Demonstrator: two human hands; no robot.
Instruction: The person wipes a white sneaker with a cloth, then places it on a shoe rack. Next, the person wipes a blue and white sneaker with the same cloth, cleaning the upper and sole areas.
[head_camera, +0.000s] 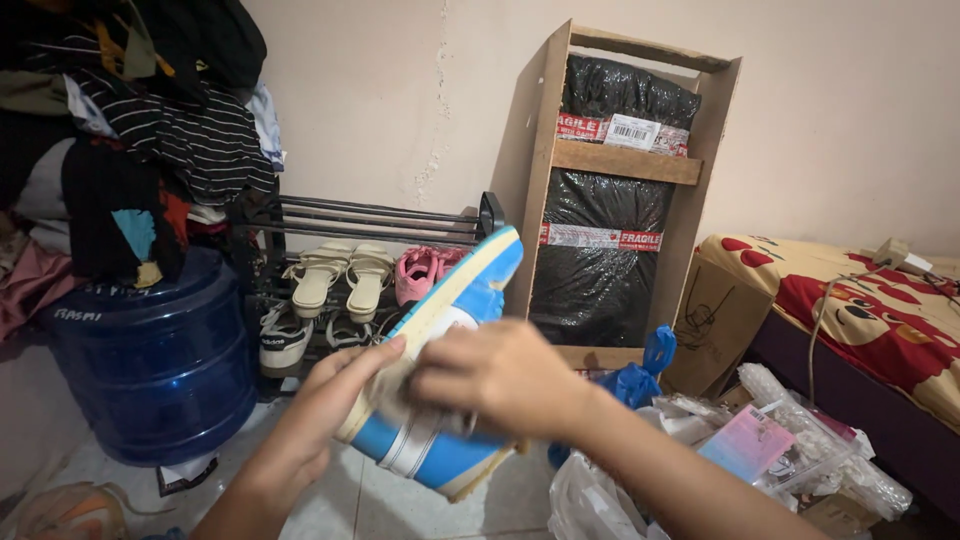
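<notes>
Both hands hold one blue and white sneaker (450, 350) at the centre of the view, tilted with its toe pointing to one o'clock and its cream sole edge facing up and left. The left hand (320, 410) cups the shoe from seven o'clock, fingers curled around the sole side with the thumb lying along the sole edge. The right hand (500, 375) comes in from five o'clock and closes over the shoe's upper, fingers bent and pressed against it; something pale seems pinched under those fingers, but it is too blurred to identify. The two hands sit just beside each other, nearly touching at the fingertips.

The heel end of the sneaker is covered by the right hand, and its lower edge shows only partly. At eleven o'clock stands a black shoe rack (360, 220) with pale sandals (340, 275) and a pink shoe (420, 272). A blue water jug (150, 360) sits at nine o'clock under a pile of clothes (130, 130). A black wrapped parcel in a wooden crate (610, 200) leans on the wall at one o'clock. Plastic bags (780, 450) clutter four o'clock, cut off by the frame.
</notes>
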